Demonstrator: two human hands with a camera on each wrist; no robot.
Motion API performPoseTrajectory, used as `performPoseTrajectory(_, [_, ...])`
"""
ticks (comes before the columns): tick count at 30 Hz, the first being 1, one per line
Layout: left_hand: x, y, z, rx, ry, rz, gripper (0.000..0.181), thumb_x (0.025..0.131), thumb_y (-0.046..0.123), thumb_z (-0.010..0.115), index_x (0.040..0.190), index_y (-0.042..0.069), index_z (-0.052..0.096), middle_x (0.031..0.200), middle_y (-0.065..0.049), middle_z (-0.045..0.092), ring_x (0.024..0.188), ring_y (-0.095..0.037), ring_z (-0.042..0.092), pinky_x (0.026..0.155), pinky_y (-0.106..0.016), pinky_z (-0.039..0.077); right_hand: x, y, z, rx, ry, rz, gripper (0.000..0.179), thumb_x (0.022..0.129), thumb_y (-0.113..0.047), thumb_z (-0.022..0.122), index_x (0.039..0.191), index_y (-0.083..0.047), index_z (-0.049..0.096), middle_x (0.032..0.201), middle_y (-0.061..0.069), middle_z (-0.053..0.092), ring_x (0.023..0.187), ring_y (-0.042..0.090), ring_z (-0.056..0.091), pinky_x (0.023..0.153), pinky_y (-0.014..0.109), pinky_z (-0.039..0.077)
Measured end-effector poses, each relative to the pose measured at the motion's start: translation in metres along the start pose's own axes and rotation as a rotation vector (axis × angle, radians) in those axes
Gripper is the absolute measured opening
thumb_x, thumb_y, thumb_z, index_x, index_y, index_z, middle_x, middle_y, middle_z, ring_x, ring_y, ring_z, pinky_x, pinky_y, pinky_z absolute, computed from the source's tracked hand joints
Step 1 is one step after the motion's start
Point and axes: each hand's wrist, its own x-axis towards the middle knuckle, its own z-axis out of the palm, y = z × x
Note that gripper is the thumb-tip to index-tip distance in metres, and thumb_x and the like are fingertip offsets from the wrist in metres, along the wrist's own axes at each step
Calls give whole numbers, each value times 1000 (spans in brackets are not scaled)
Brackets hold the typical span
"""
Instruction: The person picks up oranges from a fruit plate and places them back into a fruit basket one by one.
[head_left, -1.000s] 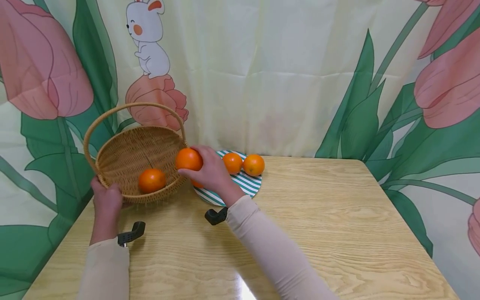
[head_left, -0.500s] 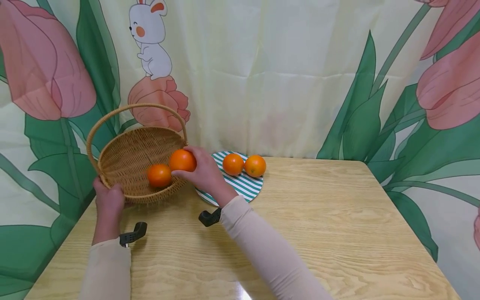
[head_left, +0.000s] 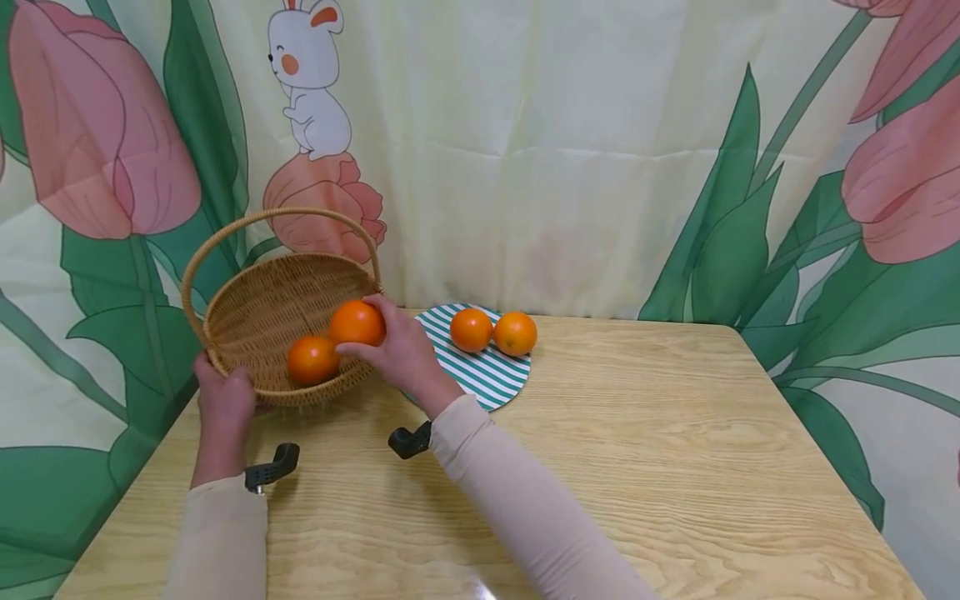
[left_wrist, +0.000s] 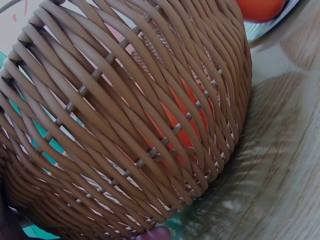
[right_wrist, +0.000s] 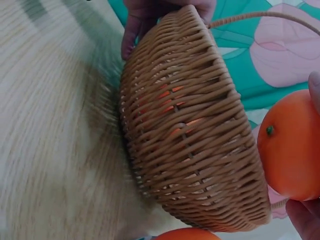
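My left hand [head_left: 227, 400] grips the left rim of a round wicker basket [head_left: 277, 283], which is tilted with its opening toward me. Inside, low down, lies one orange [head_left: 313, 360]; its colour shows through the weave [left_wrist: 150, 100] in the left wrist view. My right hand [head_left: 405, 350] holds a second orange [head_left: 357, 323] between thumb and fingers at the basket's right side, just over the opening. In the right wrist view that held orange [right_wrist: 292, 145], with a green stem spot, is beside the basket rim [right_wrist: 240, 110].
A round green-and-white striped mat [head_left: 487, 379] lies right of the basket, bearing two oranges [head_left: 471, 330] side by side; my right hand covers part of the mat. Another view of an orange [right_wrist: 187, 235] appears at the right wrist view's bottom edge. A printed curtain [head_left: 562, 167] hangs behind the wooden table [head_left: 675, 458].
My right hand has carried its orange leftward, from the basket's right rim to over the opening. The orange inside has shifted slightly. My left hand keeps its grip on the basket.
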Motion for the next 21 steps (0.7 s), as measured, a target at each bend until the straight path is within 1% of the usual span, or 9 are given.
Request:
performPoseTrajectory(3, [0, 2, 1, 6, 3, 5, 72, 95, 17, 28, 152, 33, -14, 161, -19, 3, 143, -41, 22, 107, -60, 33, 1, -1, 3, 8, -7, -20, 70, 77, -53, 73, 135, -24, 46, 124, 0, 62, 98, 16, 60, 78, 27, 51])
performPoseTrajectory(7, [-2, 1, 1, 24, 8, 6, 71, 96, 18, 27, 152, 33, -15, 161, -18, 3, 144, -40, 22, 109, -59, 30, 0, -3, 7, 22, -50, -51, 66, 80, -47, 73, 134, -22, 45, 129, -1, 57, 102, 16, 59, 83, 27, 51])
performPoseTrajectory(10, [-3, 0, 0, 32, 5, 8, 71, 97, 19, 27, 151, 32, -17, 161, -19, 4, 143, -40, 23, 109, -60, 31, -1, -5, 9, 15, -72, -56, 65, 81, -45, 73, 134, -21, 44, 130, -2, 56, 103, 16, 58, 84, 26, 51])
performPoseTrajectory(13, [-4, -1, 1, 35, 9, 18, 70, 97, 20, 27, 152, 31, -16, 160, -20, 6, 142, -40, 25, 108, -59, 33, -1, -7, 11, -1, -81, -56, 64, 82, -43, 73, 133, -21, 43, 130, -2, 55, 105, 16, 58, 86, 27, 51])
performPoseTrajectory(17, [-5, 0, 1, 37, 17, 33, 70, 97, 20, 27, 152, 31, -15, 161, -19, 5, 143, -39, 23, 111, -58, 30, 1, -8, 14, -36, -109, -72, 62, 82, -41, 74, 132, -21, 44, 132, -3, 53, 108, 15, 56, 91, 27, 50])
performPoseTrajectory(21, [-5, 1, 0, 45, 20, 39, 71, 96, 20, 27, 152, 30, -15, 162, -18, 3, 145, -38, 19, 114, -57, 26, 3, -10, 16, -92, -159, -78, 62, 84, -42, 71, 137, -22, 43, 143, -3, 47, 119, 16, 54, 99, 30, 48])
